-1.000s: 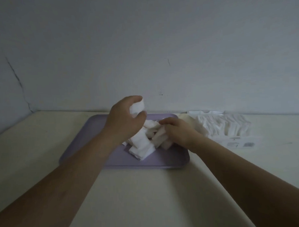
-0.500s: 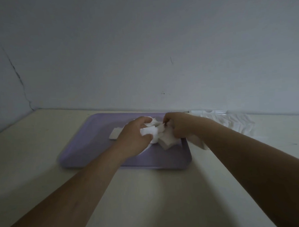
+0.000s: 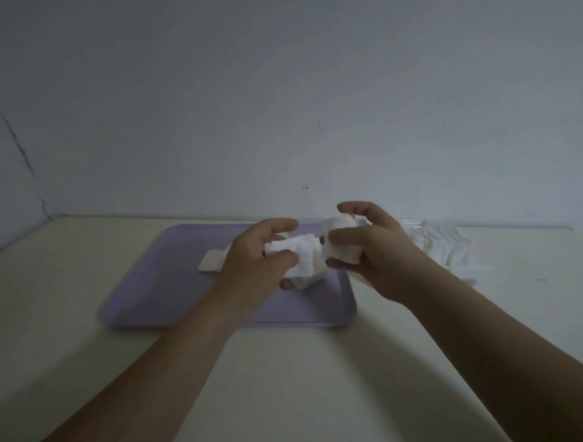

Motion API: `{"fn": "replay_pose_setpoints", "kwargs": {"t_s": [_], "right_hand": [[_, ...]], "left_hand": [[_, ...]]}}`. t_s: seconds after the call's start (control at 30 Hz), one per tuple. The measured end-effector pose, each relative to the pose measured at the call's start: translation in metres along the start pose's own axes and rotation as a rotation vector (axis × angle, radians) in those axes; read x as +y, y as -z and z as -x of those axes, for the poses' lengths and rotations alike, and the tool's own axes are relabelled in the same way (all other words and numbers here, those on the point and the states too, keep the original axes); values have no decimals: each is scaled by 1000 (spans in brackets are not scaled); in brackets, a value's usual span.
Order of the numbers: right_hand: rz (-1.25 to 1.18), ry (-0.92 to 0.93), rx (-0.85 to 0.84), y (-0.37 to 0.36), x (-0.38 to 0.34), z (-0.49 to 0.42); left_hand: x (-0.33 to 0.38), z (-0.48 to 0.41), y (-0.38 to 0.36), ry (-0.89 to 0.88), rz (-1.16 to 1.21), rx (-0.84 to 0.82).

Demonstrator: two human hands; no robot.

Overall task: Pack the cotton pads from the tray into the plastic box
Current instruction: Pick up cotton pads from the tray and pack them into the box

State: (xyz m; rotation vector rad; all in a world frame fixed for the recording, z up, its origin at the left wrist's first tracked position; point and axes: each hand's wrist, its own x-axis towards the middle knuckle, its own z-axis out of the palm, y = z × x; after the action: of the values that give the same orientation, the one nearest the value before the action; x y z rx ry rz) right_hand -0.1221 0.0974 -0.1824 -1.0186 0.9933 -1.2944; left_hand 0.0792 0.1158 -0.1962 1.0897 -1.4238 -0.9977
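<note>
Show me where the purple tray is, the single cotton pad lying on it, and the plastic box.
purple tray [image 3: 153, 293], head view, bare floor at its left part.
single cotton pad [image 3: 210, 261], head view, middle of its flat face.
plastic box [image 3: 466, 268], head view, its near wall.

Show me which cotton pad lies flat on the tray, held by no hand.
The single pad left of the left hand, flat on the purple tray. The other pads are bunched in the grip of the left hand and the right hand.

White cotton pads [image 3: 303, 257], lilac tray [image 3: 159, 293], seemingly cream table [image 3: 290, 388]
</note>
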Motion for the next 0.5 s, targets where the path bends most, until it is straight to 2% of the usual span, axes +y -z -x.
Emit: {"fn": "replay_pose_setpoints", "kwargs": {"t_s": [0.17,0.3,0.5], "right_hand": [[-223,-130,-133,19,23,25],[-215,-50,-198,22,36,28],[-188,7,-195,24,47,27]], "left_hand": [[-9,9,-22,35,16,-19],[-22,10,-28,36,15,10],[-36,3,-24,37,215,-21]]}}
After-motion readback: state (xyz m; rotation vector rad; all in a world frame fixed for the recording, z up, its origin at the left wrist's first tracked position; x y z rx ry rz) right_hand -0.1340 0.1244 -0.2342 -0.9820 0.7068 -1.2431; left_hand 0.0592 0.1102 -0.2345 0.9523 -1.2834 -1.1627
